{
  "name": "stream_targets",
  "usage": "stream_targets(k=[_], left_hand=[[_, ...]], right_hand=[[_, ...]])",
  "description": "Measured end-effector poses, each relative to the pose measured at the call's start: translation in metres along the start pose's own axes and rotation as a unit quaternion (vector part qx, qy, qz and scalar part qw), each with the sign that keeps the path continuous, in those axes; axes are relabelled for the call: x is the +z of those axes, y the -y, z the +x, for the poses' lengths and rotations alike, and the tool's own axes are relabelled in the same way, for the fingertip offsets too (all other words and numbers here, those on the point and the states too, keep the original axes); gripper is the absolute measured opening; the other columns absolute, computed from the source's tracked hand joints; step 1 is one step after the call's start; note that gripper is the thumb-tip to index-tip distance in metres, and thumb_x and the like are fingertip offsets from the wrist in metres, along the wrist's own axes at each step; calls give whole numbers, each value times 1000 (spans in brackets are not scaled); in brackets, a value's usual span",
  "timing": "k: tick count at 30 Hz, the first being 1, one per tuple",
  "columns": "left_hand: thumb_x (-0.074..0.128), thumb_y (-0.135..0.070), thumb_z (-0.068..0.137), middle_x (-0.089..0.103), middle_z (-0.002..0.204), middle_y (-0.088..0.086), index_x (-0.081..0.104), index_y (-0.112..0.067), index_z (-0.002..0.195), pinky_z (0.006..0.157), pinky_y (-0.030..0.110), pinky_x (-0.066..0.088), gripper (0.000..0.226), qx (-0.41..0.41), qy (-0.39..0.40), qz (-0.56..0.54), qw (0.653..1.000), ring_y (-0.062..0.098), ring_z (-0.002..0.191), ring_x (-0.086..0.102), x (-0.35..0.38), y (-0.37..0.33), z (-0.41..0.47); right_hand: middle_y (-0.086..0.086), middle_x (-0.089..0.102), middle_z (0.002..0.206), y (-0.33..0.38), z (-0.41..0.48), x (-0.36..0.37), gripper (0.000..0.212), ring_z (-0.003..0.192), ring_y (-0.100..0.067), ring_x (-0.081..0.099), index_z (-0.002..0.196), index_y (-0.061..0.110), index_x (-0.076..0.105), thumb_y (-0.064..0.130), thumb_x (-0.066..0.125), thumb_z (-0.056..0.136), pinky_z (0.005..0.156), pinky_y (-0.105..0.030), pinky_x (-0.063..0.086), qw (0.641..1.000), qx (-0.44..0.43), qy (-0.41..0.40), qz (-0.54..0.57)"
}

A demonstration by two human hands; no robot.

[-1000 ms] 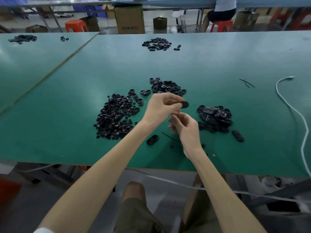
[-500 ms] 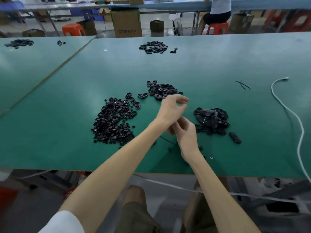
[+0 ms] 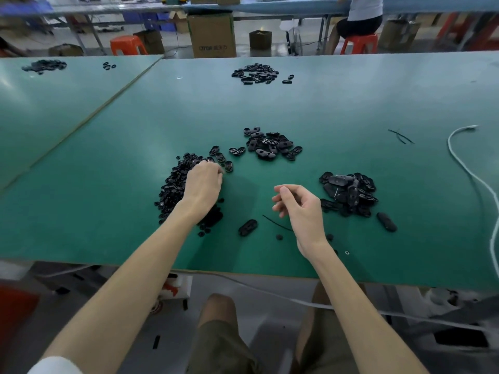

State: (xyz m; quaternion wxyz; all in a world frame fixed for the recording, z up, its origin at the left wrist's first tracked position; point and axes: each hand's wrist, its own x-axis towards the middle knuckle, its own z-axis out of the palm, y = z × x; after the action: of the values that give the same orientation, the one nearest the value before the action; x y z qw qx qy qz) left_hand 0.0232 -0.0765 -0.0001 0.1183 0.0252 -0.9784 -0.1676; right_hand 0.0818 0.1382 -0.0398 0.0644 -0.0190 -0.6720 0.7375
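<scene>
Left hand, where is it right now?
In the head view, the left hand is left of centre over the green table, reaching into the pile of small black parts.

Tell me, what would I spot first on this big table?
The heaps of little black plastic pieces on the green table jump out first. The left hand reaches into the heap of tiny parts, while the right hand hovers loosely curled near the heap of bigger oval shells.

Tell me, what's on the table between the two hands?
Just bare green table between left hand and right hand, seen in the head view.
</scene>
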Motion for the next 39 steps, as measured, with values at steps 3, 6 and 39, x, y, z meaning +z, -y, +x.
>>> stream_targets(k=[3,6,39], left_hand=[[60,-8,101,75,105,9,78,-6,109,80,25,52,20,-40,2,-116,992,19,87,69,-7,-2,-2],[68,-6,97,77,98,11,76,-9,99,67,16,57,10,-100,84,-350,928,14,78,75,-17,-11,-8],[85,-19,84,69,82,-4,74,-16,86,72,29,51,12,34,170,-40,984,11,78,66,-25,14,-15]], right_hand=[[2,72,75,0,0,0,15,66,-10,66,102,6,73,9,59,105,59,-22,51,1000,2,-1,1],[1,73,77,0,0,0,12,67,-11,67,103,7,73,10,62,104,59,-23,51,1000,4,-1,3],[-1,75,85,0,-1,0,7,70,-10,67,104,7,72,6,70,98,63,-23,53,999,4,32,-11]])
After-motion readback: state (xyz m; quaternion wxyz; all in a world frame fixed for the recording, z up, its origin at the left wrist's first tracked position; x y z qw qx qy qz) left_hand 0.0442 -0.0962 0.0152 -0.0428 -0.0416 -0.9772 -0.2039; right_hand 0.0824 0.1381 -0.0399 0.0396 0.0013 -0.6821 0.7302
